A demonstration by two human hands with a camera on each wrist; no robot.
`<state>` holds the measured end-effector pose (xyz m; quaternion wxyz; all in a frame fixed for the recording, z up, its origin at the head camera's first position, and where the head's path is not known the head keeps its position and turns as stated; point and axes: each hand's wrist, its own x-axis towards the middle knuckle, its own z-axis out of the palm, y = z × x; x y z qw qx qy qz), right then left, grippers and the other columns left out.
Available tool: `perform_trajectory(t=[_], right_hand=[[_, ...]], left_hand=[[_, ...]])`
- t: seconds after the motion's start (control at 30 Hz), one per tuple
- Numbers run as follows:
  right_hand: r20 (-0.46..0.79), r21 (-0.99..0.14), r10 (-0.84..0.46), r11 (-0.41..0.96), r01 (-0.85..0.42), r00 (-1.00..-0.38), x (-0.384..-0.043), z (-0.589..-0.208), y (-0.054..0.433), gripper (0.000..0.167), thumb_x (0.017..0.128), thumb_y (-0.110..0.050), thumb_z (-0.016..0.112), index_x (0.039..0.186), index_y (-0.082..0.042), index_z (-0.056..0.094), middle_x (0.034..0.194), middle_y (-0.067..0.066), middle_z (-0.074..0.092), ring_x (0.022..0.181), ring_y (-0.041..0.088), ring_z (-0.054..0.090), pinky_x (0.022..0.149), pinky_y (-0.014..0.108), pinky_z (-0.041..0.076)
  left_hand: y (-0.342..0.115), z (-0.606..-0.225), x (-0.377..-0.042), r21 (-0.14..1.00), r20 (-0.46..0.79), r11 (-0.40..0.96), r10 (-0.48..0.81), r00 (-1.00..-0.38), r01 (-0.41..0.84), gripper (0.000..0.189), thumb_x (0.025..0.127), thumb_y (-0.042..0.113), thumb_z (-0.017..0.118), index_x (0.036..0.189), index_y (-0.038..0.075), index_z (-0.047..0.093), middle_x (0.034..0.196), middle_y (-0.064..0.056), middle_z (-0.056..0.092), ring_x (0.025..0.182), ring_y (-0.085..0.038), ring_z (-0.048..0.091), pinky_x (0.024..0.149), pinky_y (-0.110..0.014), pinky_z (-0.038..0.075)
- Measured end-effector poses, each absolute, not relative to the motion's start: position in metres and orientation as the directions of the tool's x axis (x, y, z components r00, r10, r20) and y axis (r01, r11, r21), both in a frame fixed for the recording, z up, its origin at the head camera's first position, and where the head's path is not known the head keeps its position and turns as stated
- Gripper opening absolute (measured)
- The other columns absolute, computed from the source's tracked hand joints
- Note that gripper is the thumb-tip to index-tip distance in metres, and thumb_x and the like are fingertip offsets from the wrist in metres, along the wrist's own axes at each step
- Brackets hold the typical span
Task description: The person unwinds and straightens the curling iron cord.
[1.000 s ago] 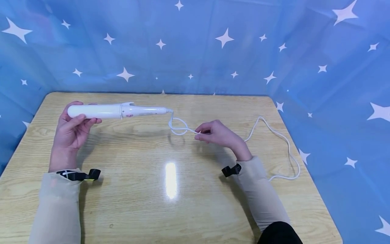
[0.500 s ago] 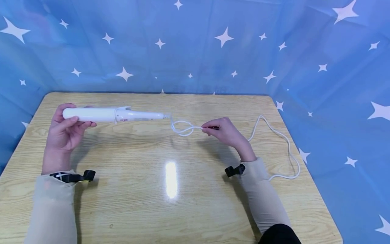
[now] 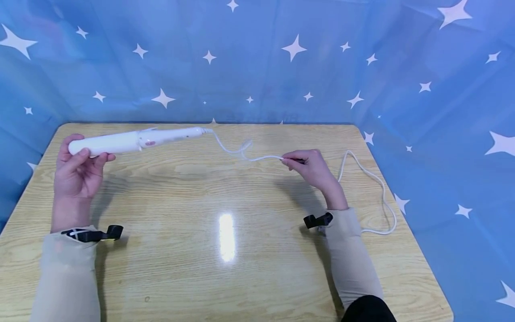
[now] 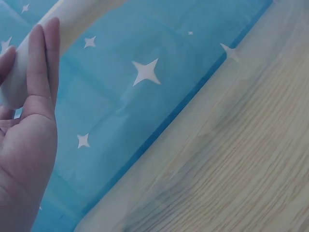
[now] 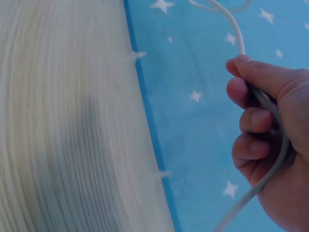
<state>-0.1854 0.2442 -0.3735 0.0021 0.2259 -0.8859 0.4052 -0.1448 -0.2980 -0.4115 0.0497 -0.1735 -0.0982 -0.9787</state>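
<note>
A white curling iron [image 3: 165, 136] is held above the table, thick barrel to the left and slim handle to the right. My left hand [image 3: 78, 176] grips it by the barrel's end, thumb in front. In the left wrist view the barrel [image 4: 79, 17] passes behind the fingers [image 4: 38, 72]. From the handle's tip runs a white cord [image 3: 263, 157] with a small loose loop. My right hand [image 3: 315, 167] pinches this cord between thumb and forefinger. The right wrist view shows the cord [image 5: 234, 24] running down through the curled hand [image 5: 285, 130].
More cord [image 3: 380, 183] lies in a bend on the right of the wood-grain table [image 3: 181, 268], partly hidden by the right forearm. A blue curtain [image 3: 257, 58] with white stars hangs behind and at the sides. Both wrists wear black camera mounts [image 3: 114, 232].
My left hand has moved left with the curling iron, whose handle end now tilts up. My right hand has moved right and slightly away with the cord, and the loop has narrowed.
</note>
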Motion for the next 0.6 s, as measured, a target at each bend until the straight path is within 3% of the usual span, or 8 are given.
perform_trajectory(t=[0.17, 0.27, 0.43, 0.6], right_hand=[[0.156, -0.763, -0.266, 0.579, -0.287, -0.951, -0.183, -0.367, 0.263, 0.021, 0.102, -0.012, 0.067, 0.113, 0.002, 0.076, 0.087, 0.016, 0.072, 0.07, 0.017, 0.061, 0.054, 0.024, 0.044], [0.152, -0.784, -0.238, 0.562, -0.264, -0.959, -0.185, -0.37, 0.271, 0.02, 0.101, -0.011, 0.068, 0.114, 0.003, 0.076, 0.087, 0.014, 0.073, 0.071, 0.014, 0.061, 0.055, 0.024, 0.046], [0.141, -0.801, -0.248, 0.54, -0.257, -0.958, -0.19, -0.381, 0.276, 0.023, 0.101, -0.019, 0.07, 0.113, -0.002, 0.077, 0.085, 0.01, 0.072, 0.074, 0.02, 0.064, 0.057, 0.023, 0.049], [0.129, -0.803, -0.254, 0.541, -0.251, -0.959, -0.192, -0.386, 0.272, 0.024, 0.102, -0.02, 0.068, 0.114, -0.001, 0.077, 0.09, 0.023, 0.072, 0.081, 0.037, 0.065, 0.058, 0.023, 0.05]], left_hand=[[-0.306, -0.411, -0.142, 0.134, 0.319, -0.978, -0.108, -0.942, 0.157, 0.026, 0.098, -0.025, 0.037, 0.118, -0.015, 0.05, 0.104, -0.038, 0.058, 0.097, -0.063, 0.064, 0.077, -0.064, 0.061], [-0.309, -0.412, -0.141, 0.144, 0.329, -0.979, -0.093, -0.94, 0.147, 0.026, 0.098, -0.026, 0.036, 0.118, -0.015, 0.049, 0.106, -0.038, 0.058, 0.096, -0.064, 0.063, 0.077, -0.065, 0.061], [-0.311, -0.414, -0.142, 0.162, 0.344, -0.978, -0.069, -0.937, 0.132, 0.027, 0.097, -0.027, 0.037, 0.118, -0.016, 0.05, 0.11, -0.039, 0.059, 0.1, -0.062, 0.063, 0.079, -0.066, 0.06], [-0.313, -0.414, -0.14, 0.172, 0.326, -0.972, -0.096, -0.94, 0.159, 0.03, 0.098, -0.025, 0.037, 0.122, -0.014, 0.05, 0.113, -0.039, 0.058, 0.099, -0.062, 0.063, 0.078, -0.063, 0.062]])
